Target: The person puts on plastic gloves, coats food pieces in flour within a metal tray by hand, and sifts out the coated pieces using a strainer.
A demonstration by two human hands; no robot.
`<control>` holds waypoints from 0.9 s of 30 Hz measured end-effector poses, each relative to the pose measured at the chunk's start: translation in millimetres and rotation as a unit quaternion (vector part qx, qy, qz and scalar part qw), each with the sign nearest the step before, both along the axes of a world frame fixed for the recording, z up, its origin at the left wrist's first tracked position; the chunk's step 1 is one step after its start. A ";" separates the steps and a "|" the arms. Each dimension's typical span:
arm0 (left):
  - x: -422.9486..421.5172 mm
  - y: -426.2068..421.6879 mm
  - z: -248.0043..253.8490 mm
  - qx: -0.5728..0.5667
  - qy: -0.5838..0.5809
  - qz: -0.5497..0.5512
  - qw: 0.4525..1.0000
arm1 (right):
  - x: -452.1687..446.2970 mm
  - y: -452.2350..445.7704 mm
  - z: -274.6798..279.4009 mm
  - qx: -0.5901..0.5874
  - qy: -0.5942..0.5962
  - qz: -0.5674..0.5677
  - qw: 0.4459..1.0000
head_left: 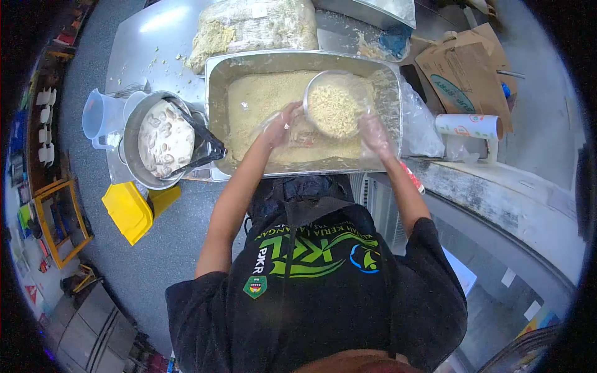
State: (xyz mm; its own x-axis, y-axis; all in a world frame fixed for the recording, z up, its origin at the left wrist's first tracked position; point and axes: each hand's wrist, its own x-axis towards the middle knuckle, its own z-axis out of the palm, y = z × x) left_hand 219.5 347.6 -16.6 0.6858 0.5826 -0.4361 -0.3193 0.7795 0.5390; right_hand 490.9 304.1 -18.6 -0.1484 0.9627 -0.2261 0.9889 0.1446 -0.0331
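A round metal-rimmed sieve (334, 107) full of pale, lumpy flour hangs over a large rectangular metal tray (214, 62). My left hand (281, 127), in a clear plastic glove, has its fingers at the sieve's left rim. On the opposite side my right hand (377, 138), also gloved and slightly blurred, grips the rim. Fine pale flour (261, 93) covers much of the tray's floor beneath. The sieve's underside is hidden.
Left of the tray stands a metal pot (129, 146) with pieces in white liquid and black plastic over its edge. Nearby are a clear jug (94, 118) and a yellow bin (127, 211). Behind lies a wrapped flour-dusted block (267, 25); cardboard (466, 81) sits right.
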 end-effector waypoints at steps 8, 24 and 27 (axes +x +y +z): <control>-1.4 -0.3 -53.7 0.199 0.046 -0.017 0.979 | -0.8 2.0 1.0 0.010 0.134 -0.075 0.988; -3.1 -1.3 -45.3 0.346 0.056 -0.010 0.936 | -2.8 -2.6 3.3 -0.039 0.068 -0.041 0.996; -2.7 -4.8 -29.7 0.319 0.089 -0.036 0.943 | 13.7 -4.8 -15.3 -0.027 0.092 0.005 0.995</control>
State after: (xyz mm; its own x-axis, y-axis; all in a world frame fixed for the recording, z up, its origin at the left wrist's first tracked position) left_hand 216.8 342.8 -46.4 0.6823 0.7205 -0.1234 -0.1390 0.2936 0.9458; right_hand 504.6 299.3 -33.9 -0.2020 0.9482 -0.2452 0.9637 0.1479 -0.2222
